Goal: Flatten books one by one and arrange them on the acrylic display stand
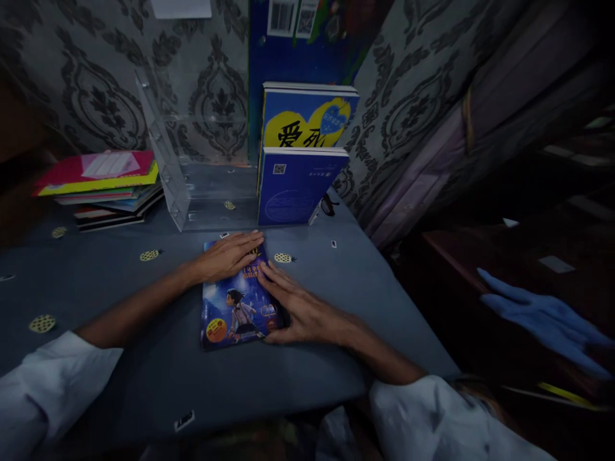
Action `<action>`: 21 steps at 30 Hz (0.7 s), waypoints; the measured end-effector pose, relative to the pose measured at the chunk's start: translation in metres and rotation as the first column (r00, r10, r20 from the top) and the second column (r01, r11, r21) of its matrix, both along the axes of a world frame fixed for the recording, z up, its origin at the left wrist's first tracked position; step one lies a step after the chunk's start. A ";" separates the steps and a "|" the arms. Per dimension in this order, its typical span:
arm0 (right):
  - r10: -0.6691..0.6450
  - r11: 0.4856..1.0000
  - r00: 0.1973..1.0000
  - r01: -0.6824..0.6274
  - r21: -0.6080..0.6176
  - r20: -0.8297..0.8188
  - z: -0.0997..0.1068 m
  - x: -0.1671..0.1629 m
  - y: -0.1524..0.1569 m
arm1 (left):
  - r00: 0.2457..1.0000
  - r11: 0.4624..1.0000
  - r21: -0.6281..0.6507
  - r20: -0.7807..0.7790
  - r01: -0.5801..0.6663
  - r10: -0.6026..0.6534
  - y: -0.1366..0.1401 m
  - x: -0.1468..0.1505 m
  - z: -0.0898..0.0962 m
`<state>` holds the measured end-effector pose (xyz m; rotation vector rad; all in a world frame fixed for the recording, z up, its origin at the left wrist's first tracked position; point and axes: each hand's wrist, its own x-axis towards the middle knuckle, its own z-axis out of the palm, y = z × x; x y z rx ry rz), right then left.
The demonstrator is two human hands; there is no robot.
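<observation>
blue book flat on table, top under outstretched left fingers, right fingers spread wide over its right edge

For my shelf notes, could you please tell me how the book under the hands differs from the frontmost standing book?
The flat book lies on the table; the standing book is upright.
The flat book shows a figure and orange badge; the standing book, a QR code.
The left hand and right hand touch the flat book, not the standing book.
Both are mainly blue.
</observation>
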<state>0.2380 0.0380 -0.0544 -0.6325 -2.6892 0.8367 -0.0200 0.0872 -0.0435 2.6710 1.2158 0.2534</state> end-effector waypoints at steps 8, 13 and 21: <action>-0.037 0.999 0.999 0.037 0.013 -0.024 -0.003 0.003 -0.007 | 0.999 0.999 0.013 0.002 0.036 -0.036 -0.013 0.005 0.002; -0.064 0.997 0.997 0.066 0.031 -0.044 -0.003 0.004 -0.013 | 0.998 0.998 0.018 0.023 0.058 -0.058 -0.026 0.009 0.005; -0.131 0.988 0.986 0.138 0.064 -0.100 -0.005 0.005 -0.024 | 0.994 0.994 0.037 0.035 0.101 -0.102 -0.041 0.013 0.002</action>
